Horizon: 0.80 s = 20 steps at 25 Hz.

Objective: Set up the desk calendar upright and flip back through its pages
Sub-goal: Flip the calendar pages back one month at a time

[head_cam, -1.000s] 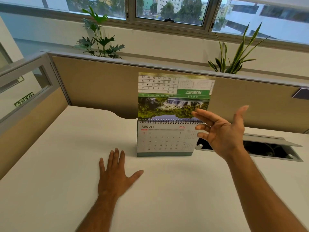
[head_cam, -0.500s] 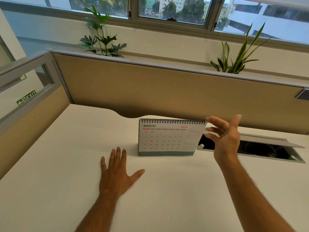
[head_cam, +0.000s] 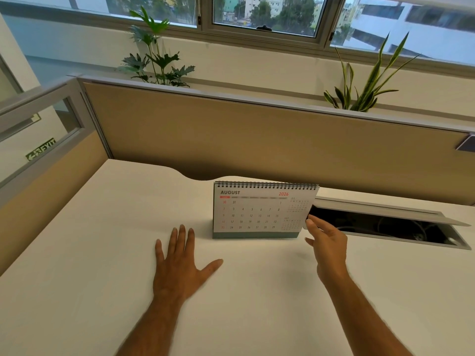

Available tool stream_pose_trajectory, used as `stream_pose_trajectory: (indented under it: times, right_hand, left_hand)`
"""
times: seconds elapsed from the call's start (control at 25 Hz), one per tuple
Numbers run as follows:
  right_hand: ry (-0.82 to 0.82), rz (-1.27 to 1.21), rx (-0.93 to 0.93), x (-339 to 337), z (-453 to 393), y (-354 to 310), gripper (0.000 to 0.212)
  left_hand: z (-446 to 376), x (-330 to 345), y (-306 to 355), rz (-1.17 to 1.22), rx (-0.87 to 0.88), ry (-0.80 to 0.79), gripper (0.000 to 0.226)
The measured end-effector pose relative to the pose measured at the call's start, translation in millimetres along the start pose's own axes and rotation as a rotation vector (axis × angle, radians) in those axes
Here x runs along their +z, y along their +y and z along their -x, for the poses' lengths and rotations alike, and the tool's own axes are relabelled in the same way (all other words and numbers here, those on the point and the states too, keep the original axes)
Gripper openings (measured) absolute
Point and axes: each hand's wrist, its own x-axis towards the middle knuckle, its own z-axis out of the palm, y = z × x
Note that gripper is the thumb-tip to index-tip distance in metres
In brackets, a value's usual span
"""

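We're at a white desk (head_cam: 84, 253) boxed in by a tan cubicle partition (head_cam: 257, 147) with a grey top rail. The left side panel has a glass strip (head_cam: 38, 124), and a green exit sign (head_cam: 40, 152) shows through it. There's an open cable hatch (head_cam: 385, 224) in the desk at right. Behind the partition we've got two potted plants, a leafy one (head_cam: 154, 57) and a spiky one (head_cam: 365, 80), under wide windows (head_cam: 264, 14) full of daylight and buildings.
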Motion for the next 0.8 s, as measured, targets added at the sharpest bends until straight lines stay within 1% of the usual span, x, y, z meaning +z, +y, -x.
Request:
stream_pose_trajectory:
  times: [0.08,0.2,0.32,0.44,0.56,0.68,0.72,0.8]
  right_hand:
    - [0.012,0.015,-0.03,0.4,1.7,0.6,0.024]
    - [-0.028,0.016,-0.031,2.8,2.1,-1.8,0.034]
    - [-0.01,0.021,-0.039,2.8,2.0,-3.2,0.033]
    - [-0.008,-0.005,-0.06,2.4,2.9,-3.6,0.038]
    - [-0.025,0.011,-0.087,2.7,2.6,-3.2,0.032]
    - [0.051,-0.004,-0.104,-1.7,1.7,-1.6,0.013]
    - [0.048,-0.016,-0.115,-3.5,1.7,-1.4,0.011]
    - [0.024,-0.048,-0.12,-5.6,0.5,-3.1,0.018]
  left_hand:
    - [-0.4,0.3,-0.1,-0.004,-0.001,0.001,0.12]
    - [-0.4,1.4,-0.2,-0.001,0.001,0.001,0.12]
    - [-1.2,1.6,-0.7,0.0,0.0,-0.002,0.12]
    - [-1.4,1.7,-0.5,-0.009,-0.002,-0.002,0.12]
    - [-1.2,1.8,-0.3,-0.002,-0.003,-0.003,0.12]
    - [-1.3,1.5,-0.4,0.002,-0.001,-0.008,0.12]
    - [-1.6,1.3,-0.6,-0.001,0.0,-0.01,0.12]
    - [-1.5,0.9,-0.9,-0.006,0.001,-0.01,0.12]
